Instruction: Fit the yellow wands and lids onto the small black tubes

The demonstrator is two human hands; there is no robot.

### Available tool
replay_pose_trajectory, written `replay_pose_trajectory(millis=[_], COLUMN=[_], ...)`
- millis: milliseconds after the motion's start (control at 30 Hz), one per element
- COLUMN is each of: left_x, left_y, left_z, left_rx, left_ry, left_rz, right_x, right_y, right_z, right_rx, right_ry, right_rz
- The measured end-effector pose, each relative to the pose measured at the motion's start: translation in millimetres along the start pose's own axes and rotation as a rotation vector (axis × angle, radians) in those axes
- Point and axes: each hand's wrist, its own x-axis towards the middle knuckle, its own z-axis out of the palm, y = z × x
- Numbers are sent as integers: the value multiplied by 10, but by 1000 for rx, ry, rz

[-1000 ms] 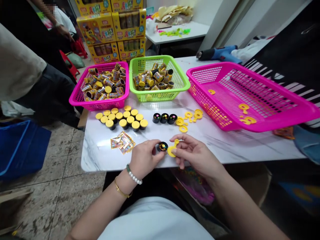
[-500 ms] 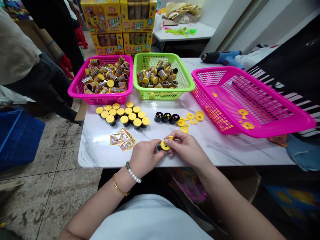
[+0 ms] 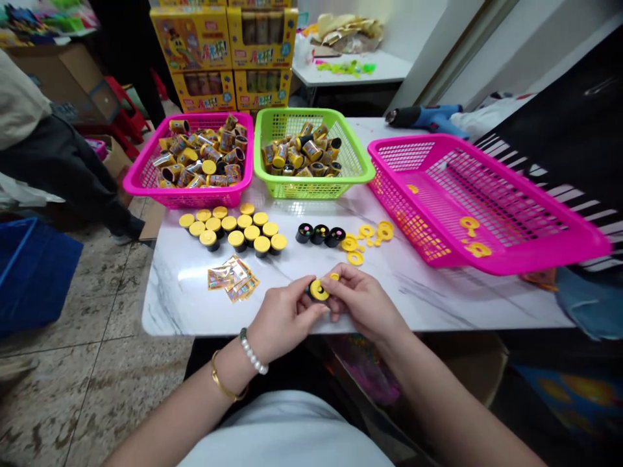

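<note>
Two hands fit a yellow lid (image 3: 318, 290) onto a black cup (image 3: 309, 288).
At the worktop (image 3: 195, 305) near edge, the left hand (image 3: 285, 318) grip clasps the cup and the right hand (image 3: 363, 301) pinches the lid; seating it likely needs even pressure.

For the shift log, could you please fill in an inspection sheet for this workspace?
Surface: white marble-patterned table, glossy.
Job's things: black cup with yellow lid on it, held at the table's near edge.
Clutter: capped cups, three open cups, loose lids, sachets; small pink basket, green basket, large pink basket.
Grippers: left hand pinches the black cup; right hand presses the yellow lid.
Cables: nothing seen.
Surroundings: yellow cartons, blue heat gun, a person standing at left.
</note>
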Motion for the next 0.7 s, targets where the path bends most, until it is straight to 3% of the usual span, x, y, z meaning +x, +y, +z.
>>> replay_pose_trajectory(millis=[100,233,367,700], left_x=[5,25,12,12], left_y=[-20,-38,-35,-42], left_z=[35,68,68,65], left_rx=[35,9,-9,1], left_ry=[31,70,66,55], left_rz=[-7,-46,-39,-36], right_x=[11,-21,-39,-4], right_y=[-11,-86,-185,-77], right_z=[-20,2,35,5], right_rx=[3,-196,-347,-187], right_ry=[11,93,51,87], right_rz=[-6,-134,-186,-88])
